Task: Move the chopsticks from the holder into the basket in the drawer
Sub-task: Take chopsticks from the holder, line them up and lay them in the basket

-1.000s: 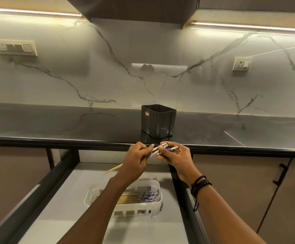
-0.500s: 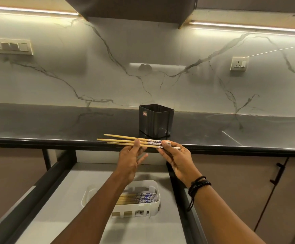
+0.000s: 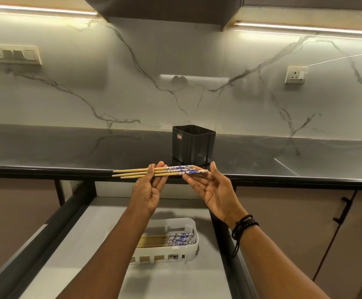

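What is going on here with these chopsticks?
A person holds a few chopsticks level above the open drawer. The left hand pinches their plain wooden part; the right hand supports the blue-patterned ends on open fingers. The black holder stands on the counter behind, with nothing sticking out. The white basket in the drawer already holds several more.

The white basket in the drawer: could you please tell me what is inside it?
Chopsticks with blue-patterned ends lie side by side in the basket. The left forearm covers its left part, hiding their tips.
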